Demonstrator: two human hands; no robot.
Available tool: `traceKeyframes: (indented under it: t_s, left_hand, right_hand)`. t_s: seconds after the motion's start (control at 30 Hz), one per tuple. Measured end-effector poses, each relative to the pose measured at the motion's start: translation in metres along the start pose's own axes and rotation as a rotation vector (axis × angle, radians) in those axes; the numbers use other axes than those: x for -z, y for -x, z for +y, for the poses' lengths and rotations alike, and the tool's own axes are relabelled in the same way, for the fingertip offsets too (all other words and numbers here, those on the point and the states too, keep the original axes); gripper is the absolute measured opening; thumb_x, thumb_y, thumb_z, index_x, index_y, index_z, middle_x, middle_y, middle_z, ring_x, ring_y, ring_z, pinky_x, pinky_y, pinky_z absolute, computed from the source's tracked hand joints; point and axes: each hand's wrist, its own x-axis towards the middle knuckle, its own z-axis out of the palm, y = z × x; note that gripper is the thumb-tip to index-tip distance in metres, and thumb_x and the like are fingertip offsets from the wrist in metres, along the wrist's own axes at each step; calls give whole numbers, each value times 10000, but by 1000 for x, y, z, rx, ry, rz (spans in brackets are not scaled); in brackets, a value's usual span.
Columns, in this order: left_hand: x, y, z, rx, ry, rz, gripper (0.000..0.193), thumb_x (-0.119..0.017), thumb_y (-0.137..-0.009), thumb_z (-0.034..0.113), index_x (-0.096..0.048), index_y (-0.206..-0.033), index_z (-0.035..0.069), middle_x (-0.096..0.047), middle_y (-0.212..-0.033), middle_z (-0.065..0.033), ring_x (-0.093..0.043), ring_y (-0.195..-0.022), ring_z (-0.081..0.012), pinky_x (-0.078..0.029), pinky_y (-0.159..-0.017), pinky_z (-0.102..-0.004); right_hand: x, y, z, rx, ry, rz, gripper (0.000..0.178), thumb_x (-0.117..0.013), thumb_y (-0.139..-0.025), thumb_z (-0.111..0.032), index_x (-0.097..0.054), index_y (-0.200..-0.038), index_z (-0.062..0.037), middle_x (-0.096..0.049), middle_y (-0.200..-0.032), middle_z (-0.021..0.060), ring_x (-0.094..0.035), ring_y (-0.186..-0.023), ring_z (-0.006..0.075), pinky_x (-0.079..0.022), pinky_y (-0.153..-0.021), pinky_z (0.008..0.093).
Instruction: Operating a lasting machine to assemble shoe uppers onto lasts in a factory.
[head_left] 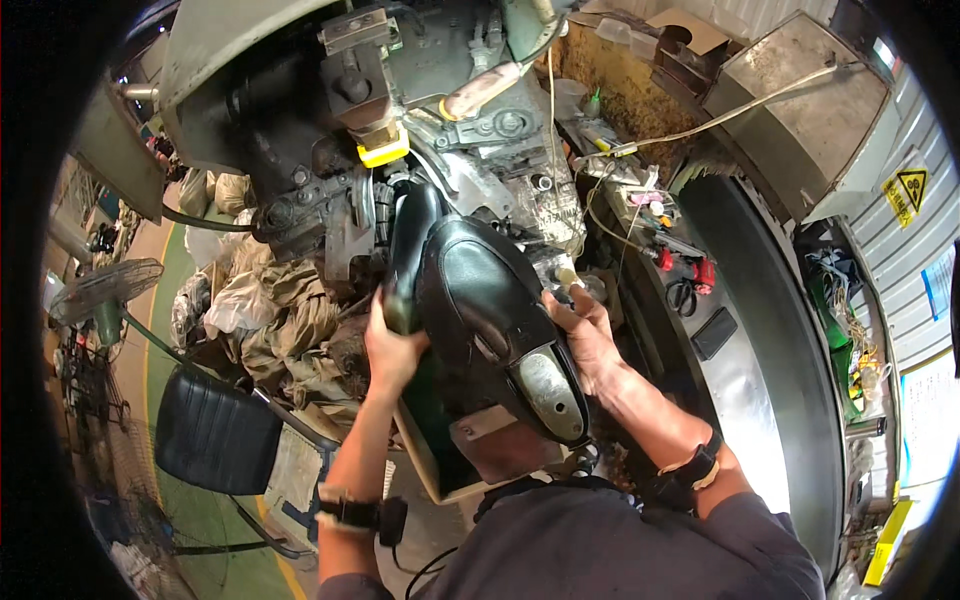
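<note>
Head view: my left hand [393, 345] is closed around the near end of a glossy black piece [415, 235], thumb running up along its outer side, the other fingers mostly hidden beneath. My right hand [590, 340] is curled against the right side of a black leather shoe [490, 275], its fingertips pressed to the edge; how far the rest wraps under, I cannot tell. The shoe lies between my two hands, just in front of my body, with its rounded toe pointing away from me and a silvery metal plate [547, 388] with a small hole in it set at the near end. The glossy piece sits right against the shoe's left side; I cannot make out whether the two are joined. Dark straps circle both my forearms. Just beyond the toe stands a grimy machine [310, 215], with a bright yellow block [385, 148] low on its head and a tool with a pale handle [482, 90] to the right of that. Left of my hands lie heaped brown cloth bundles [290, 340], and nearer me is a black-seated chair [215, 430], with a fan [105, 290] farther left. On my right, a metal table [745, 430] carries a flat black rectangular object [714, 333] and a red tool [704, 275].
</note>
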Motion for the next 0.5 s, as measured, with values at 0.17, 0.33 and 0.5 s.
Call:
traceKeyframes:
  t_s: [0.17,0.33,0.5]
  left_hand:
    - [32,52,-54,75,37,-57,788,-761,-876,234,-361,-1519,16,-618,-1337,-119,-579,-1241,-251,-425,-1076,-366]
    - [1,11,38,329,1203,-33,497,-464,-1052,436,-585,-1332,44,-659,-1252,-100,-630,-1107,-251,-486,-986,-393]
    - [-24,-25,36,610,1183,254,381,-593,-1001,322,-660,-1219,17,-693,-1200,-99,-676,-1015,-260,-537,-929,-403]
  right_hand:
    - [-48,-19,32,-53,-52,-12,677,-786,-878,-126,-399,-1431,-67,-647,-1128,141,-663,-920,203,-579,-745,360]
    - [-69,-65,55,6,-65,-44,585,-710,-939,-140,-425,-1447,-86,-661,-1122,116,-665,-896,202,-579,-779,351]
    - [-76,-115,83,102,37,-1,708,-707,-931,-139,-355,-1541,-68,-39,-1653,195,-319,-1444,249,-445,-1075,376]
